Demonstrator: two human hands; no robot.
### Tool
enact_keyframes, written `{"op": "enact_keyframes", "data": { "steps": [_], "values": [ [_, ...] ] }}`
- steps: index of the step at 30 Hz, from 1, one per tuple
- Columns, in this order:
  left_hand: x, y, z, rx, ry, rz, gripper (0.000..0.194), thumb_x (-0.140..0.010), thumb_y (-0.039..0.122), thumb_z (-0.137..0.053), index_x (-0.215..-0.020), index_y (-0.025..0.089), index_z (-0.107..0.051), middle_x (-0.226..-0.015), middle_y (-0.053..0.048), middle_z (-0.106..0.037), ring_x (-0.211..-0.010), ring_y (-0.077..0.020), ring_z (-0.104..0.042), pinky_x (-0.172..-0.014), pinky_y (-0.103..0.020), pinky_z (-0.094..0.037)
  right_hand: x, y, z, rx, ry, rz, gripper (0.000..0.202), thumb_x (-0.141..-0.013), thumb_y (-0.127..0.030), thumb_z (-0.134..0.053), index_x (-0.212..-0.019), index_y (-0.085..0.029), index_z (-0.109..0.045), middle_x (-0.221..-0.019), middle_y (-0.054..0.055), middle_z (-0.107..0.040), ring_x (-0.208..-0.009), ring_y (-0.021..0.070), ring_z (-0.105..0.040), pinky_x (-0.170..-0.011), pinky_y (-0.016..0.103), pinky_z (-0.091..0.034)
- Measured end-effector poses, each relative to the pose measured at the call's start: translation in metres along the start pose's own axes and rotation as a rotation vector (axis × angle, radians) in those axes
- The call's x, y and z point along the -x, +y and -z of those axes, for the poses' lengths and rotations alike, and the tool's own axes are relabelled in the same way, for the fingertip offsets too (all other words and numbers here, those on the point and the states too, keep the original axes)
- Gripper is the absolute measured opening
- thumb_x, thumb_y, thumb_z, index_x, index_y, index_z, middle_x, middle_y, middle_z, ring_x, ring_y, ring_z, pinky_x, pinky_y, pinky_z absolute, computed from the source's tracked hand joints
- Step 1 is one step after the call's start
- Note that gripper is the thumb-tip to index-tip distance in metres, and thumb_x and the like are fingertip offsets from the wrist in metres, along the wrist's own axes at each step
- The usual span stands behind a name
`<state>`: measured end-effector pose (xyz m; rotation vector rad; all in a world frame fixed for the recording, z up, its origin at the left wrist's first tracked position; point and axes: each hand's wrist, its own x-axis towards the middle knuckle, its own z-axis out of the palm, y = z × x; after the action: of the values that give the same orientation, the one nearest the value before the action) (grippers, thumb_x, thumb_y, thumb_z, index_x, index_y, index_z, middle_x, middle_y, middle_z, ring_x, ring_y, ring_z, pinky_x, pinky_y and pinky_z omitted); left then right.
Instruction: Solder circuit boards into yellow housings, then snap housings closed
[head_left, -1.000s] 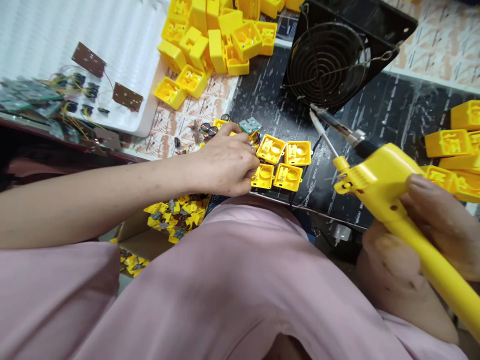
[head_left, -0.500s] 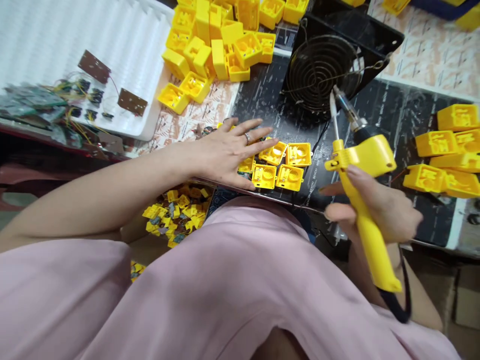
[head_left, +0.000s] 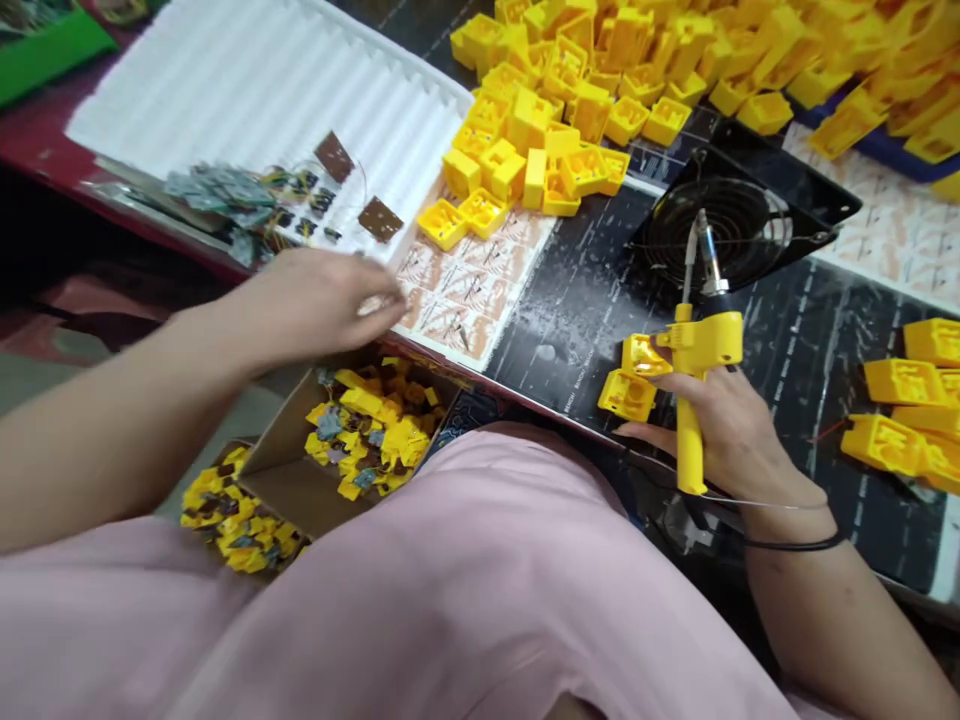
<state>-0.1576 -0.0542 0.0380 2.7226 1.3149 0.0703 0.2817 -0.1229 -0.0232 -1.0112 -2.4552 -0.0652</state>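
Note:
My right hand (head_left: 739, 425) is wrapped round a yellow soldering gun (head_left: 690, 400), its metal tip pointing away from me in front of a black fan (head_left: 720, 235). Two small open yellow plastic cases, a nearer one (head_left: 628, 395) and a farther one (head_left: 643, 353), lie by the fingers of that hand, which appear to touch them. My left hand (head_left: 334, 300) hovers at the table's near edge, in front of the white foam tray (head_left: 262, 90). Its fingers are curled in and slightly blurred; what they hold, if anything, is hidden.
Below the edge, a cardboard box (head_left: 289, 485) contains yellow pieces and grey scraps, with more yellow pieces (head_left: 236, 520) beside it. Circuit boards with wires (head_left: 225, 200) lie on the tray. Yellow cases (head_left: 525, 125) are heaped behind; others (head_left: 900, 385) stand at right.
My left hand has left the small yellow cases and moved left, its spread fingers now curled. Cases now sit beside my right hand, which still holds the soldering gun. The view has shifted.

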Motion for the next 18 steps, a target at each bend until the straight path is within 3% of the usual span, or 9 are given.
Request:
{"op": "enact_keyframes", "data": {
  "steps": [3, 5, 7, 10, 12, 15, 18],
  "values": [
    [-0.068, 0.002, -0.023, -0.178, 0.046, 0.188, 0.056, -0.109, 0.047, -0.023, -0.135, 0.014, -0.06, -0.127, -0.003, -0.069, -0.118, -0.0185, -0.053, -0.111, -0.043, -0.033, -0.007, 0.008, -0.009, -0.086, -0.055, -0.031, 0.048, -0.092, -0.048, -0.074, -0.131, -0.03, -0.054, -0.105, 0.01, -0.071, -0.1, 0.0334, -0.072, -0.094, 0.051, -0.057],
    [-0.107, 0.0, -0.041, -0.179, -0.002, 0.294, 0.077, -0.106, 0.062, -0.013, -0.151, 0.007, -0.044, -0.133, -0.007, -0.066, -0.127, -0.0241, -0.045, -0.111, -0.045, -0.029, -0.009, 0.01, -0.013, -0.106, -0.052, -0.019, 0.054, -0.089, -0.053, -0.076, -0.132, -0.03, -0.053, -0.107, 0.009, -0.071, -0.101, 0.0333, -0.072, -0.094, 0.052, -0.058],
    [-0.129, -0.002, -0.056, -0.153, -0.033, 0.338, 0.098, -0.098, 0.078, 0.001, -0.157, 0.008, -0.036, -0.132, -0.003, -0.063, -0.131, -0.025, -0.035, -0.11, -0.045, -0.027, -0.009, 0.01, -0.014, -0.103, -0.05, -0.008, 0.059, -0.087, -0.057, -0.077, -0.132, -0.027, -0.052, -0.11, 0.01, -0.07, -0.101, 0.0333, -0.071, -0.092, 0.054, -0.058],
    [-0.129, 0.005, -0.069, -0.098, 0.01, 0.271, 0.102, -0.093, 0.082, 0.01, -0.154, 0.017, -0.039, -0.126, 0.005, -0.061, -0.128, -0.0216, -0.03, -0.111, -0.046, -0.024, -0.008, 0.005, -0.013, -0.07, -0.047, -0.017, 0.054, -0.09, -0.056, -0.075, -0.126, -0.023, -0.054, -0.105, 0.01, -0.07, -0.095, 0.0302, -0.069, -0.083, 0.049, -0.06],
    [-0.118, 0.018, -0.072, -0.054, 0.056, 0.147, 0.087, -0.1, 0.078, -0.005, -0.148, 0.02, -0.049, -0.127, 0.002, -0.063, -0.127, -0.0237, -0.037, -0.112, -0.048, -0.026, -0.007, 0.0, -0.013, -0.046, -0.044, -0.032, 0.045, -0.093, -0.053, -0.072, -0.122, -0.023, -0.055, -0.097, 0.007, -0.068, -0.089, 0.0275, -0.067, -0.079, 0.044, -0.059],
    [-0.102, 0.044, -0.068, 0.012, 0.013, -0.18, 0.055, -0.106, 0.054, -0.03, -0.137, 0.023, -0.062, -0.137, -0.007, -0.065, -0.126, -0.0288, -0.052, -0.113, -0.052, -0.031, -0.008, -0.007, -0.015, -0.059, -0.055, -0.06, 0.041, -0.095, -0.05, -0.07, -0.123, -0.025, -0.055, -0.091, 0.006, -0.066, -0.087, 0.0266, -0.065, -0.078, 0.043, -0.059],
    [-0.095, 0.067, -0.063, 0.127, -0.086, -0.444, 0.046, -0.105, 0.029, -0.032, -0.142, 0.026, -0.06, -0.155, -0.009, -0.056, -0.133, -0.0273, -0.055, -0.119, -0.053, -0.03, -0.01, -0.013, -0.017, -0.091, -0.059, -0.087, 0.045, -0.096, -0.051, -0.069, -0.128, -0.025, -0.052, -0.098, 0.007, -0.068, -0.094, 0.028, -0.067, -0.085, 0.046, -0.06]
  ]
}}
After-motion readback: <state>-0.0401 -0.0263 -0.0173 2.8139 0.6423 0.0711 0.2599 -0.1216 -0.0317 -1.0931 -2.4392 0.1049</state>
